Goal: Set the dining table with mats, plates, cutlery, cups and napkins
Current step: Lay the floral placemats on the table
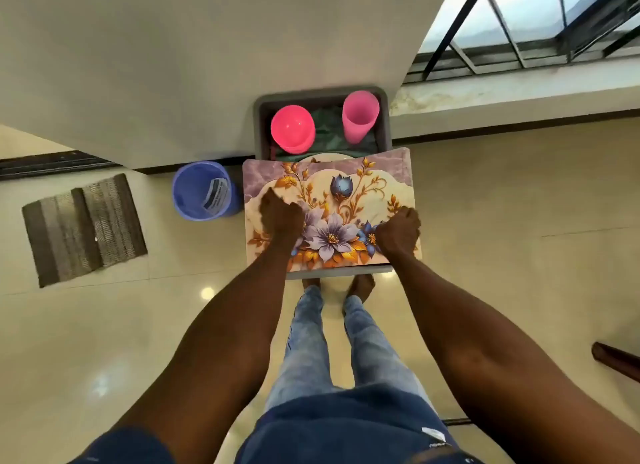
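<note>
We are gripping the floral mats point(332, 207) with left hand point(280, 214) and right hand point(398, 231); lifting carelessly risks toppling pink cups point(360, 117) in the bin point(258, 117).

Bright daylight comes in from window point(540, 20) at top right. Shiny floor point(502, 204) shows small white glare spots at lower left. Soft shadows only, no hard dark ones. Wide lens bends straight lines near edges; arms look stretched and big at bottom. Whole picture bit soft, slight blur. Pink cups point(292, 128) glow strongly, colours very bright.
</note>
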